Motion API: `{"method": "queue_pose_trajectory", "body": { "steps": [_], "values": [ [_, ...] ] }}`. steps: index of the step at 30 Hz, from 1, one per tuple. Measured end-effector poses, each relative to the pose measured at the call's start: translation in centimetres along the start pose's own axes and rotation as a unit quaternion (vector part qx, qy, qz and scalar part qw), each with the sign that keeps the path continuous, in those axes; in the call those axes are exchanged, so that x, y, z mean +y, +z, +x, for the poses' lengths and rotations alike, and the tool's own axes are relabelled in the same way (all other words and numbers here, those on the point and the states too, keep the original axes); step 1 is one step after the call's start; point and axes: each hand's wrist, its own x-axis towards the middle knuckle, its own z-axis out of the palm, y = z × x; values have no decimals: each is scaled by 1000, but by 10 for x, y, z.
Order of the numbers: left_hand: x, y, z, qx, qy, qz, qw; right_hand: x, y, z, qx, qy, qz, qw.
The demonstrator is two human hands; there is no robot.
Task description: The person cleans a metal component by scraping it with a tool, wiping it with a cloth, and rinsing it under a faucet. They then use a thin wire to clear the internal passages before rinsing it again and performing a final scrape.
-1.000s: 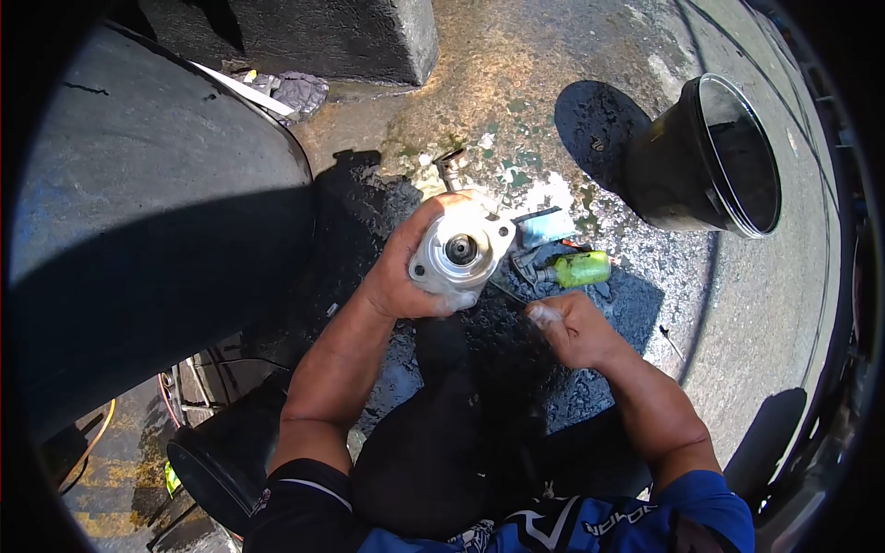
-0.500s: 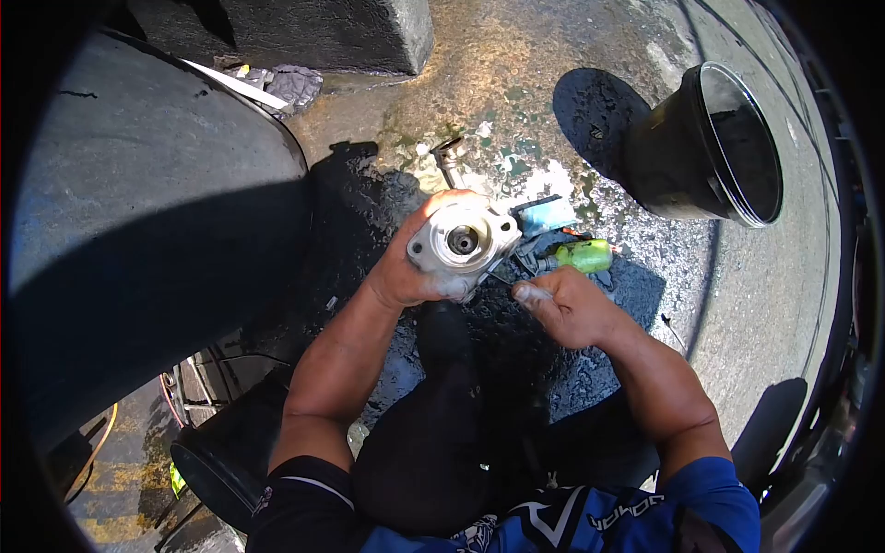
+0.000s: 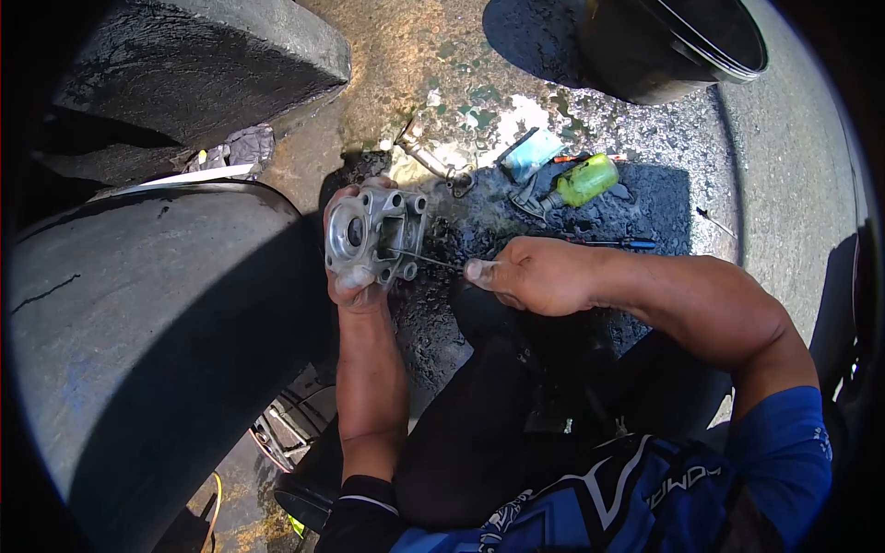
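A silvery cast-metal housing (image 3: pixel 375 221) with a round bore and several bolt holes is tilted on its side in my left hand (image 3: pixel 358 293). The thumb lies along its near edge, and the other fingers wrap round the far side, partly hidden. My right hand (image 3: pixel 544 276) is closed on a thin metal rod (image 3: pixel 433 262). Its tip reaches into the rectangular opening in the housing's side; whatever handle it has is hidden in the fist. Beyond the hands, a spray bottle with green liquid (image 3: pixel 586 181) lies on the wet ground beside a light-blue packet (image 3: pixel 532 155).
A black bucket (image 3: pixel 636 55) stands at the upper right. A metal pipe piece (image 3: pixel 426 158) and a blue-handled screwdriver (image 3: pixel 636 243) lie on the ground. A large dark curved surface (image 3: pixel 138 276) fills the left side, with a concrete block (image 3: pixel 212 74) behind it.
The housing has turned from showing its round end upward to showing its side opening. The rod's tip is now inside that opening. The whole view has shifted.
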Motion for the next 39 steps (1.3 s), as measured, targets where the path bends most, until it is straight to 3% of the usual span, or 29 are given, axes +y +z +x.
{"method": "queue_pose_trajectory", "body": {
  "steps": [4, 8, 11, 13, 14, 17, 20, 21, 24, 28, 32, 36, 39],
  "values": [
    [-4, 6, -3, 20, -49, 42, 998, -22, -9, 8, 116, -73, -206, 969],
    [3, 5, -12, 30, -68, 25, 997, -37, -29, 1, 55, -16, -241, 969],
    [9, 0, -7, 42, -59, -64, 995, -37, -30, 0, 53, -27, -260, 964],
    [17, -9, -9, 67, -78, -59, 993, -57, -40, -2, 43, 21, -263, 964],
    [20, -10, -10, 78, -93, -60, 991, -52, -41, 7, 88, 7, -252, 964],
    [40, 4, -6, 75, -103, -82, 988, -87, -34, 4, 80, 5, -278, 957],
    [75, 13, -11, 109, -102, -124, 981, -119, -41, -9, 13, 70, -297, 952],
    [89, 20, -10, 118, -103, -145, 977, -147, -29, -11, -4, 93, -248, 964],
    [142, 42, -16, 134, -86, -164, 974, -193, -20, -30, -17, 37, -274, 961],
    [188, 78, -22, 166, -72, -191, 965, -255, 5, -49, -37, 54, -314, 947],
    [216, 106, -37, 142, -41, -165, 975, -282, -3, -76, -67, 40, -374, 924],
    [235, 146, -61, 165, -6, -193, 967, -284, 22, -97, -82, 36, -337, 937],
    [254, 183, -97, 203, -14, -181, 962, -319, 46, -122, -155, 26, -353, 922]
  ]
}}
